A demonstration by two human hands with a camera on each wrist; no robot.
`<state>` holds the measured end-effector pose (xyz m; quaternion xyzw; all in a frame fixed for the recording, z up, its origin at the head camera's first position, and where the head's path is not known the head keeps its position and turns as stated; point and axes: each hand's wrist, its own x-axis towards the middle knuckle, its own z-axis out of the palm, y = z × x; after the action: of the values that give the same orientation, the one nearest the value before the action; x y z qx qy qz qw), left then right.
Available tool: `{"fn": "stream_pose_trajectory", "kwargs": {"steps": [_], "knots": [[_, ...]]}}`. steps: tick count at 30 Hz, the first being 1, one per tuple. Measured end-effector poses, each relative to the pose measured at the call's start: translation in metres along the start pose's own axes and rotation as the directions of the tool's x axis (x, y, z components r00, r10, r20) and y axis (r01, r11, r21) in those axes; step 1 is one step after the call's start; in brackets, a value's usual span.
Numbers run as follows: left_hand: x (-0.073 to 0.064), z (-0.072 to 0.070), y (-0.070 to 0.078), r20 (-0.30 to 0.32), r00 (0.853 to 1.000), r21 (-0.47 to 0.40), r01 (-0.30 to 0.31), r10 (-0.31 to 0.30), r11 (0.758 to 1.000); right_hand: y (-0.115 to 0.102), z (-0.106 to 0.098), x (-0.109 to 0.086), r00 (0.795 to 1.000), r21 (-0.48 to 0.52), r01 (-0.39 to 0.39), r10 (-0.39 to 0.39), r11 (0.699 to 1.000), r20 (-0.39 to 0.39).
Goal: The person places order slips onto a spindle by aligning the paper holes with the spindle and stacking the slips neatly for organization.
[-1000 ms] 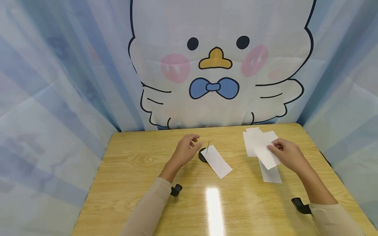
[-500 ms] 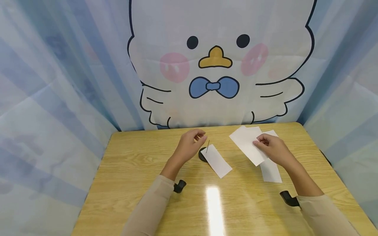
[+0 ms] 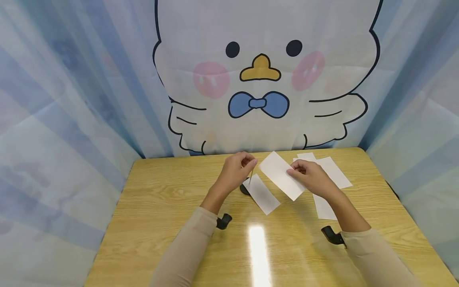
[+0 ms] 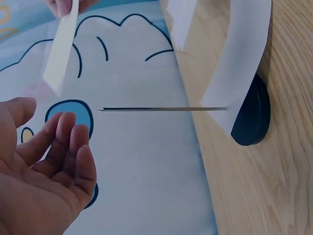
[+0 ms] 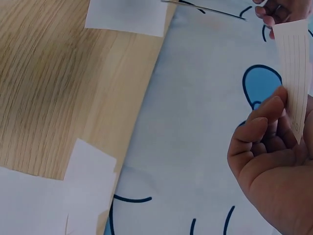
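A bill spike stands on the table, its thin metal pin (image 4: 161, 108) rising from a round black base (image 4: 257, 120). One white paper slip (image 3: 264, 196) is pierced by the pin low down and covers part of the base. My left hand (image 3: 234, 171) is beside the pin's tip, fingers loosely curled; the left wrist view shows nothing in it and a gap to the tip. Between thumb and fingers, my right hand (image 3: 311, 178) pinches another paper slip (image 3: 281, 175), raised to the right of the pin. Printed lines show on that slip's face in the right wrist view.
Several more white slips lie at the table's back right, among them a tilted slip (image 3: 334, 172) and a lower slip (image 3: 324, 208). A printed curtain (image 3: 258, 131) hangs right behind the wooden table (image 3: 161, 223), and more curtain flanks both sides.
My right hand has carried its slip leftward from over the other slips towards the pin, uncovering them. My left hand has moved right and slightly up, closer to the pin's tip.
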<state>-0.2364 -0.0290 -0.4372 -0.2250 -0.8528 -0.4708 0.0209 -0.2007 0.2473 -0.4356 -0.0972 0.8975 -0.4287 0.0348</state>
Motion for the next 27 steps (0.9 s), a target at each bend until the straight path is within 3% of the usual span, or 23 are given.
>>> {"fn": "stream_pose_trajectory", "kwargs": {"steps": [8, 19, 27], "knots": [[0.000, 0.004, 0.000, 0.002, 0.997, -0.049, 0.076, -0.076, 0.996, -0.008, 0.011, 0.007, 1.000, 0.013, 0.008, -0.008, 1.000, 0.012], [0.001, 0.004, -0.001, -0.064, 0.989, -0.099, 0.126, -0.133, 0.987, -0.012, 0.016, 0.013, 1.000, -0.032, 0.015, -0.014, 0.999, 0.009], [0.002, 0.008, -0.007, -0.072, 0.981, -0.111, 0.174, -0.183, 0.978, -0.003, 0.019, 0.012, 0.999, -0.066, -0.042, 0.044, 0.997, 0.031]]}}
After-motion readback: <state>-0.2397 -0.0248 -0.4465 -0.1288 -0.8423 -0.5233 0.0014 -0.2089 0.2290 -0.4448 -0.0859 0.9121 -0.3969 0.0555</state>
